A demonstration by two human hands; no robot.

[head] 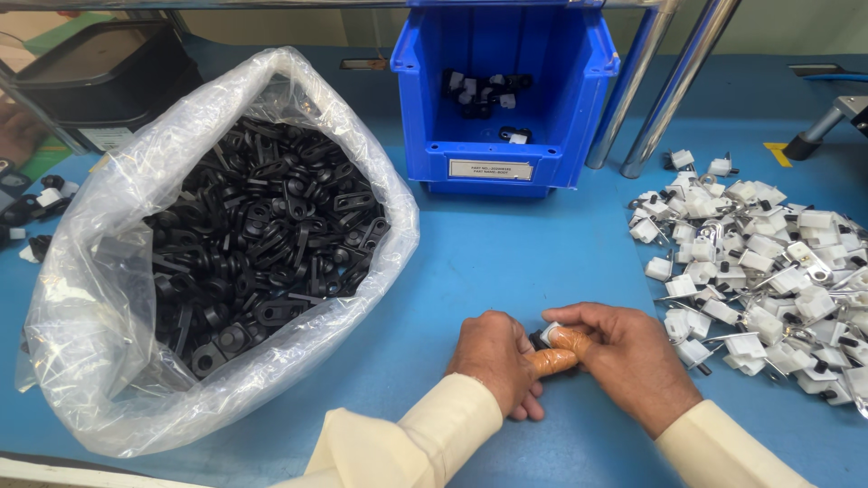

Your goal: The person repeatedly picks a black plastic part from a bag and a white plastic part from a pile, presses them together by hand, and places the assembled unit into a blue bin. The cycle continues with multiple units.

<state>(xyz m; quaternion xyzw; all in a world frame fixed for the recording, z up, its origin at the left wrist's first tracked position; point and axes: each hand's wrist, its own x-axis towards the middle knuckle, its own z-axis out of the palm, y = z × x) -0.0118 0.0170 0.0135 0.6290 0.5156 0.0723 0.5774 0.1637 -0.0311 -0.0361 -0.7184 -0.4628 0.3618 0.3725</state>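
My left hand (493,360) and my right hand (628,357) meet low on the blue table (506,262). Both pinch one small part (545,336), black with a white piece on it, mostly hidden by the fingers. Orange finger cots cover my left thumb and a right fingertip. A clear plastic bag (108,298) full of black plastic pieces (262,244) lies to the left. A heap of white clips with metal pins (759,262) lies to the right of my right hand.
A blue storage bin (502,154) with a few black-and-white parts inside stands at the back centre. Two slanted metal poles (665,99) rise behind it on the right. A black box (99,72) and loose parts sit at far left.
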